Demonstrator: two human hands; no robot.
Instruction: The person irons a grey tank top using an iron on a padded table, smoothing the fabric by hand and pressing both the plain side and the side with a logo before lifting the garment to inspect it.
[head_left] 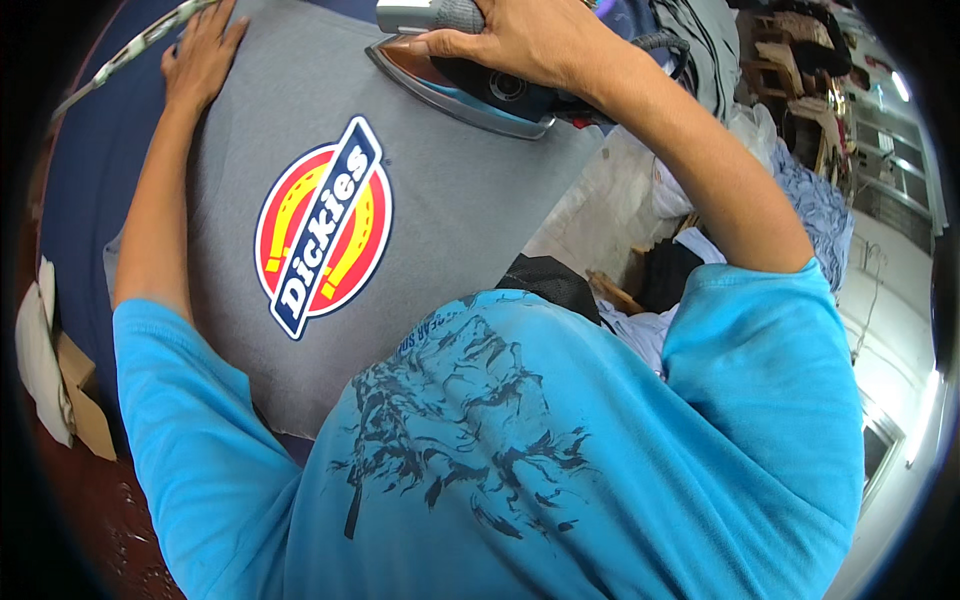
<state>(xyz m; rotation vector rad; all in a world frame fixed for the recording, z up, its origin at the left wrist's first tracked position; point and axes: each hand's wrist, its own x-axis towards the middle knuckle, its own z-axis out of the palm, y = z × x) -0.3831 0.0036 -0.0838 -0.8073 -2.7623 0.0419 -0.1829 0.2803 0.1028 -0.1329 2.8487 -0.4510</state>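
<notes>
A grey T-shirt [450,200] lies spread out in front of me, with a red, yellow and white oval print [325,227] crossed by a dark slanted band. Near its far left edge my left hand [205,55] rests flat, fingers stretched. My right hand [530,40] is wrapped round the handle of a steam iron [490,95] at the far right of the shirt. The iron's pointed tip faces left, and its metal soleplate edge shows just above the cloth; I cannot tell whether it presses on it. The top of the handle is cut off by the frame.
Dark blue cloth [120,130] covers the table under the shirt. A pale strip [130,60] runs along the far left. Cardboard [85,400] stands at the lower left. Heaped clothes [812,200] and a plastic bag [752,130] lie to the right, near a dark mesh item [555,285].
</notes>
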